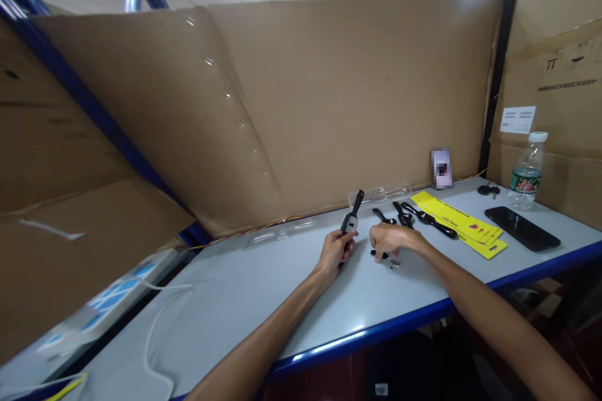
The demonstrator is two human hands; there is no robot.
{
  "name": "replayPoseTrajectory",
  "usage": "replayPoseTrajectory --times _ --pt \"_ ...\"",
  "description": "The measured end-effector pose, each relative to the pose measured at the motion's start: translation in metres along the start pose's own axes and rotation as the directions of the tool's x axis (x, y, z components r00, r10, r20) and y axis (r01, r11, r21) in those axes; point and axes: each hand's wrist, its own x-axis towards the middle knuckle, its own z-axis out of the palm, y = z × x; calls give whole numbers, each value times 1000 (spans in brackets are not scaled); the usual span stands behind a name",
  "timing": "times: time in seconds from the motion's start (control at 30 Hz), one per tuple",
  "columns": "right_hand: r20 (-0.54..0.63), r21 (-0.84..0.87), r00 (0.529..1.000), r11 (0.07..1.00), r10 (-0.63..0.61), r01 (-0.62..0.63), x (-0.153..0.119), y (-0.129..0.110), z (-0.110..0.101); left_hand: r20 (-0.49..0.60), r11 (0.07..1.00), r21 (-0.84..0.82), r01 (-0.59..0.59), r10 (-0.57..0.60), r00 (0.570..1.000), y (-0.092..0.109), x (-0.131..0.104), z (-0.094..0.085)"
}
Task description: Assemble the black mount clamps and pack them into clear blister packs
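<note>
A black spokeshave [359,203] stands tilted upward in my left hand [335,250], whose fingers are wrapped around it. A silvery plate [350,223] shows at its middle, and its lower end is hidden by the hand. To the right, my right hand [392,237] reaches down to the tabletop with fingers curled together over a small black part [377,254]. The fingertips are partly hidden. Small metal screws [394,265] lie just below that hand. Behind it are more black spokeshaves [433,221], one lying partly on yellow printed cards [458,219].
Clear plastic blister shells [380,192] lie along the cardboard back wall [329,100]. At the right are a black phone [522,229], a water bottle [527,175], keys [489,189] and a small upright picture [441,168]. A power strip [117,294] and white cable [149,341] lie left.
</note>
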Motion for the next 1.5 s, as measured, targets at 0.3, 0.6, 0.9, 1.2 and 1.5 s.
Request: replayPoseTrajectory --times 0.3,0.6,0.9,1.2,1.5 --pt "51 -84 993 991 105 -100 -7 -5 -10 -10 1000 -7 2 -2 1000 1 -2 1" --pt "-158 149 981 985 113 -90 -1 -9 -17 88 993 -89 82 -75 993 3 1 -4" --pt "-275 656 942 754 195 36 14 -15 3 192 990 -101 93 -72 979 5 0 0" --pt "-335 410 919 911 208 -57 24 -9 19 192 1000 -28 -12 17 981 1 1 -1" --pt "-242 8 969 999 54 -54 -16 -20 -26 74 996 -87 23 -17 997 -1 2 -2"
